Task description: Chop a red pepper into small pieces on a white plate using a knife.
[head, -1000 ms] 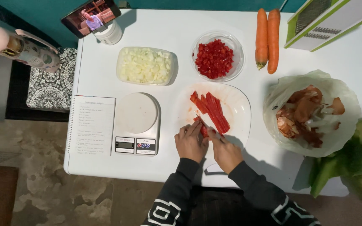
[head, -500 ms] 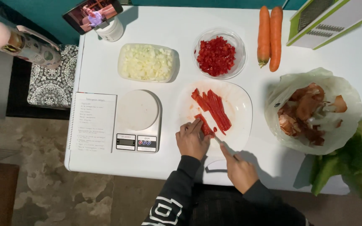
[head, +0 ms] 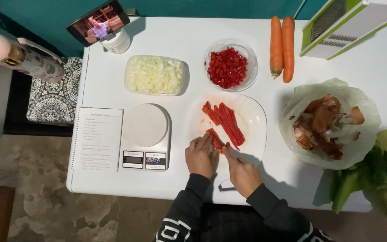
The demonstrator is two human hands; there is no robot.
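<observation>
A white plate [head: 251, 117] near the table's front edge carries several long red pepper strips [head: 227, 120]. My left hand [head: 200, 156] rests on the plate's near left rim, fingertips pinning one short pepper strip [head: 215, 138]. My right hand [head: 242, 172] sits just right of it, closed on what looks like a knife [head: 224, 185]. Its index finger stretches toward the pinned strip. Only the dark handle end shows below the hand, and the blade is mostly hidden.
A kitchen scale [head: 145, 136] and a spiral notebook [head: 97, 138] lie left of the plate. Behind are a tub of chopped onion [head: 154, 75], a bowl of diced red pepper [head: 227, 67], two carrots [head: 281, 47], a grater [head: 350, 24] and a propped phone [head: 97, 22]. A bag of peelings [head: 330, 123] sits right.
My right hand has come back from the table's front edge up to the plate, beside my left hand. My left hand stays on the pepper strip.
</observation>
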